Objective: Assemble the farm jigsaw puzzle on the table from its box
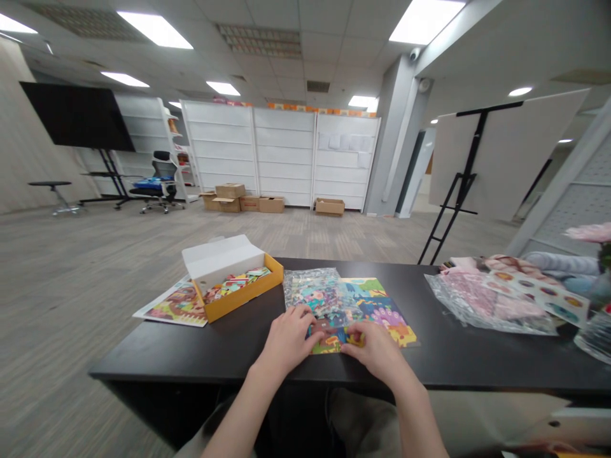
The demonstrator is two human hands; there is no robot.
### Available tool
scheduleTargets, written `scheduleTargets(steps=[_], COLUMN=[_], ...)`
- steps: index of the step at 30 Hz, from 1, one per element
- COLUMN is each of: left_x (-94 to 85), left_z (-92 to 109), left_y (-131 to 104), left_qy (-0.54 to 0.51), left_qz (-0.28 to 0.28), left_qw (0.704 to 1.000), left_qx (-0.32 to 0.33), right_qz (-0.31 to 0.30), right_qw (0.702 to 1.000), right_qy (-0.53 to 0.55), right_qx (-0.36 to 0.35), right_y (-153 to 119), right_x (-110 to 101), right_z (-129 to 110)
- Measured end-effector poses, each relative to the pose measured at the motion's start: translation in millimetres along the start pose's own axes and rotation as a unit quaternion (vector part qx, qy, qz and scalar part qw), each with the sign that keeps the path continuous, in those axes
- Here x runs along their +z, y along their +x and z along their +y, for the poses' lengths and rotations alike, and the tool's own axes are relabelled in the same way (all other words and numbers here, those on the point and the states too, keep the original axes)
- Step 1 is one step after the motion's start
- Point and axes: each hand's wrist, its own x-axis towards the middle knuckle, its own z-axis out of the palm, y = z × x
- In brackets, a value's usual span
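Near the middle of the tabletop's (pixel 468 362) front edge lies a bright picture (pixel 379 302), a clear bag (pixel 315 283) over its left part. The left hand (pixel 289 337) is half open, thumb apart from its loosely bent fingers, resting at the bag's near side with nothing visible in its grip. The right hand (pixel 377 348) is nearly closed, thumb and fingers pinching what looks like a small yellow piece (pixel 361 340) above the picture's front edge. By the tabletop's left edge, an open box (pixel 248 299) of colourful pieces (pixel 241 280) overlaps a printed sheet (pixel 174 302)
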Motion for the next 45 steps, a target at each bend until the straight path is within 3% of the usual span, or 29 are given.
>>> scheduleTargets(steps=[10,17,23,29,34,38,45], left_x=[8.0,12.6,13.3,12.4,6.3,3.7,7.3], left_z=[7,12,14,10,9,10,12], left_y=[2,6,9,9,10,11,13], left_qy=[0.06,0.078,0.073,-0.008,-0.127,-0.209,-0.233], left_qz=[0.017,0.04,0.053,0.074,0.122,0.146,0.162], left_qw=[0.998,0.993,0.991,0.996,0.984,0.967,0.958], left_qx=[-0.014,-0.084,-0.099,-0.053,-0.038,-0.017,-0.028], right_qz=[0.016,-0.032,-0.034,-0.105,-0.085,-0.05,-0.003], right_qw=[0.997,0.993,0.99,0.956,0.945,0.938,0.928], right_qy=[0.081,0.108,0.132,0.269,0.311,0.34,0.371], right_qx=[0.002,-0.046,-0.031,-0.053,-0.049,-0.041,-0.038], right_y=[0,2,1,-3,-2,0,21], right_x=[3,3,5,-13,-18,-12,19], right_z=[-15,-15,-8,1,0,-10,-32])
